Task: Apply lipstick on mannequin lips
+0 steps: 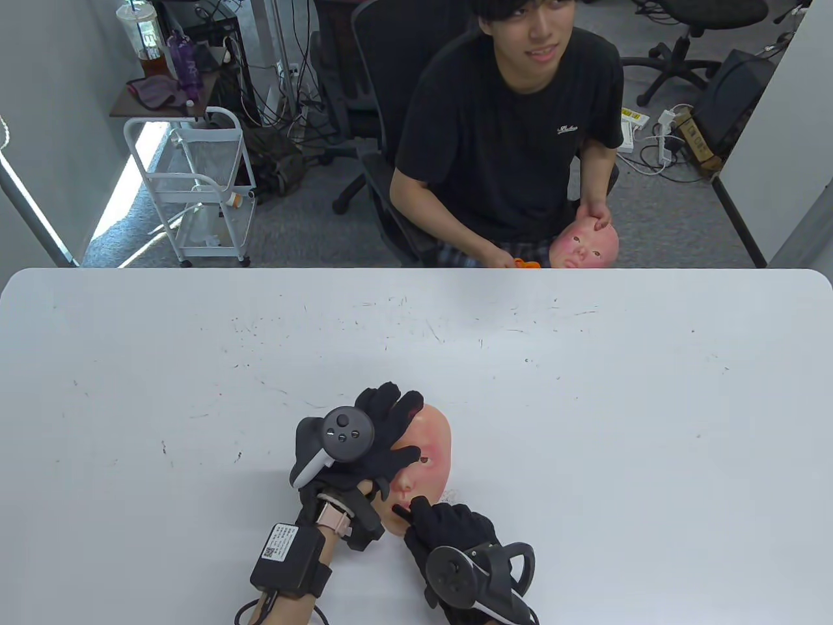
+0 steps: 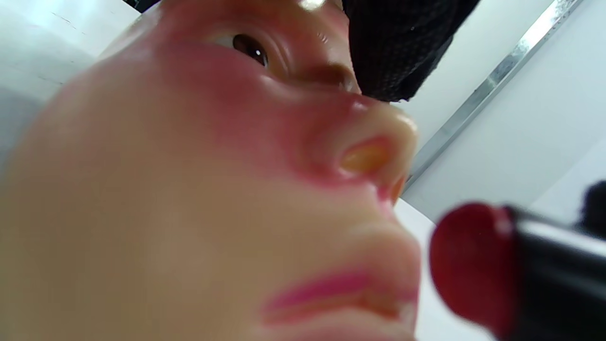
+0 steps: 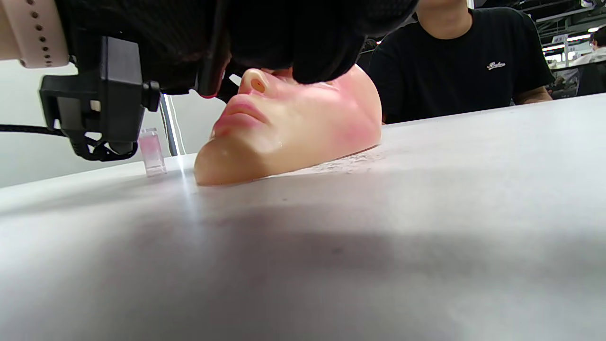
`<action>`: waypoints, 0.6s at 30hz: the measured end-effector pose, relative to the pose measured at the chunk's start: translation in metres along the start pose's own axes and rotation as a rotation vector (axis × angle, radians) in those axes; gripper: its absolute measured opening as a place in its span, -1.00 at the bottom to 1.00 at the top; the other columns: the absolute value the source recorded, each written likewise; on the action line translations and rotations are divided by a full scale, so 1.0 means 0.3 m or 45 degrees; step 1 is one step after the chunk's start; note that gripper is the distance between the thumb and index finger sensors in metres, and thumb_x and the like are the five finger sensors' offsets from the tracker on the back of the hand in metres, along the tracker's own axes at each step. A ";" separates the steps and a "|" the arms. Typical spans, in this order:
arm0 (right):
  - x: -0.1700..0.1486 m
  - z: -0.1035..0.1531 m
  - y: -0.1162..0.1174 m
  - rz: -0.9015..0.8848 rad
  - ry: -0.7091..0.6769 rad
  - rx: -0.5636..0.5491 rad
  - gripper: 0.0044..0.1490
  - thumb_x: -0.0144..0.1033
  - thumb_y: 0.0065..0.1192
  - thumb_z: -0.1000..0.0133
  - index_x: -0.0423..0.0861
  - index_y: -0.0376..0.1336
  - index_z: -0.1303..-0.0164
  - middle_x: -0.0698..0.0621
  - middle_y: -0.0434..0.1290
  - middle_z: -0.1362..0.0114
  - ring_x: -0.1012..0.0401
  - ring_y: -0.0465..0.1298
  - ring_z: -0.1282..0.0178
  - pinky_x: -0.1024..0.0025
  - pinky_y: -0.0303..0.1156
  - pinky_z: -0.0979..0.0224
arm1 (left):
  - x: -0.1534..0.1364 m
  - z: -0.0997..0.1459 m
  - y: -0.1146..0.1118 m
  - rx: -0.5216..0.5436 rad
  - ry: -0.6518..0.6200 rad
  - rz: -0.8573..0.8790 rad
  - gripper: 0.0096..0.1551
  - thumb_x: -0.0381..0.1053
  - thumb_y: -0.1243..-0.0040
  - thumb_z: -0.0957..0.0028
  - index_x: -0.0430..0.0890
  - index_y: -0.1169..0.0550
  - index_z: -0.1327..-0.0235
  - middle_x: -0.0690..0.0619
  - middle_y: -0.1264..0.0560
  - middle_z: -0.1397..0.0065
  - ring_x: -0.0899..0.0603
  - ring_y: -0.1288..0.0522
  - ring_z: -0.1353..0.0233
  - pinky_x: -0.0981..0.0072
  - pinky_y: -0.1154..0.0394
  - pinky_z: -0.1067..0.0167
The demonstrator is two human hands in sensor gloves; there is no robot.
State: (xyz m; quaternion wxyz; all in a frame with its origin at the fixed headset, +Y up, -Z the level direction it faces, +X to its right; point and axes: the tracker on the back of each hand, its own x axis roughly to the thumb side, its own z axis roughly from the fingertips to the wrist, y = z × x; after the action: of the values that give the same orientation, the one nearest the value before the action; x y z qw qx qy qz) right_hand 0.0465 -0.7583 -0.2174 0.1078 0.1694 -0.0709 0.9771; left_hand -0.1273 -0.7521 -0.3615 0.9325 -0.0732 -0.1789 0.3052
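A pink mannequin face [image 1: 433,449] lies face up on the white table [image 1: 586,403]. My left hand [image 1: 384,443] holds it down by the forehead, with the thumb across the eye area. My right hand [image 1: 433,517] holds a black lipstick tube [image 2: 558,279]. In the left wrist view its red tip [image 2: 473,265] stands just beside the pink lips [image 2: 331,293], a small gap apart. In the right wrist view the face [image 3: 303,128] shows in profile, with the lipstick [image 3: 209,76] right above the lips [image 3: 236,113].
A small clear cap [image 3: 152,151] stands on the table behind the chin. A person in a black shirt [image 1: 514,130] sits across the table, holding a second mannequin face [image 1: 586,246]. A white cart [image 1: 202,189] stands at the far left.
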 end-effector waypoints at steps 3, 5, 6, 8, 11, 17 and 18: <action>0.013 -0.006 0.006 0.055 0.008 0.011 -0.35 0.03 0.31 -0.05 -0.03 0.36 -0.30 0.03 0.56 -0.04 0.05 0.55 -0.04 0.19 0.43 -0.16 | -0.011 0.001 0.002 0.001 -0.005 0.059 -0.05 0.10 -0.40 -0.01 0.29 -0.24 -0.70 0.00 0.04 -0.82 -0.32 0.09 -0.72 -0.36 -0.09 -0.55; 0.024 -0.011 0.010 0.098 0.009 0.022 -0.35 0.04 0.30 -0.06 -0.03 0.35 -0.31 0.04 0.56 -0.05 0.05 0.54 -0.04 0.19 0.43 -0.16 | -0.011 0.001 0.001 -0.002 -0.002 0.064 -0.05 0.09 -0.40 -0.01 0.29 -0.24 -0.70 0.01 0.05 -0.82 -0.32 0.09 -0.72 -0.36 -0.08 -0.54; 0.029 -0.013 0.012 0.114 0.008 0.029 -0.35 0.04 0.30 -0.06 -0.02 0.35 -0.31 0.04 0.56 -0.05 0.06 0.54 -0.05 0.19 0.42 -0.17 | -0.009 0.002 0.002 -0.001 -0.002 0.053 -0.05 0.10 -0.39 -0.01 0.30 -0.23 -0.70 0.02 0.05 -0.82 -0.31 0.09 -0.72 -0.36 -0.09 -0.54; 0.044 -0.017 0.018 0.170 0.002 0.032 -0.35 0.04 0.29 -0.07 -0.02 0.34 -0.32 0.05 0.55 -0.05 0.06 0.54 -0.05 0.20 0.42 -0.18 | -0.010 0.002 0.003 -0.003 0.002 0.049 -0.06 0.10 -0.39 -0.02 0.31 -0.23 -0.70 0.03 0.05 -0.82 -0.31 0.09 -0.72 -0.35 -0.10 -0.54; 0.061 -0.025 0.024 0.219 -0.012 0.051 -0.35 0.05 0.28 -0.08 -0.02 0.33 -0.33 0.05 0.55 -0.06 0.07 0.54 -0.07 0.20 0.42 -0.19 | -0.014 0.000 0.003 -0.009 0.008 0.066 -0.06 0.11 -0.39 -0.01 0.32 -0.23 -0.69 0.04 0.05 -0.81 -0.29 0.12 -0.72 -0.34 -0.10 -0.54; 0.079 -0.036 0.033 0.258 -0.008 0.093 -0.35 0.05 0.27 -0.10 -0.02 0.31 -0.35 0.06 0.54 -0.05 0.07 0.53 -0.07 0.20 0.41 -0.19 | -0.011 -0.004 0.006 -0.021 0.034 0.062 -0.06 0.12 -0.38 -0.02 0.34 -0.22 -0.69 0.06 0.08 -0.81 -0.27 0.13 -0.72 -0.33 -0.09 -0.54; 0.081 -0.035 0.033 0.265 -0.006 0.087 -0.35 0.05 0.27 -0.10 -0.03 0.31 -0.35 0.06 0.54 -0.04 0.07 0.53 -0.06 0.20 0.41 -0.19 | -0.011 -0.004 0.006 -0.021 0.037 0.057 -0.06 0.12 -0.38 -0.02 0.34 -0.21 -0.69 0.06 0.08 -0.81 -0.27 0.13 -0.72 -0.32 -0.09 -0.54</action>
State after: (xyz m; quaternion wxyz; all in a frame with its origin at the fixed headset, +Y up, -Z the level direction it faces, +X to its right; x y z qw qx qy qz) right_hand 0.0187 -0.7614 -0.2198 0.0000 0.1669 -0.0550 0.9844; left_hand -0.1302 -0.7527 -0.3640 0.9272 -0.0894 -0.1662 0.3235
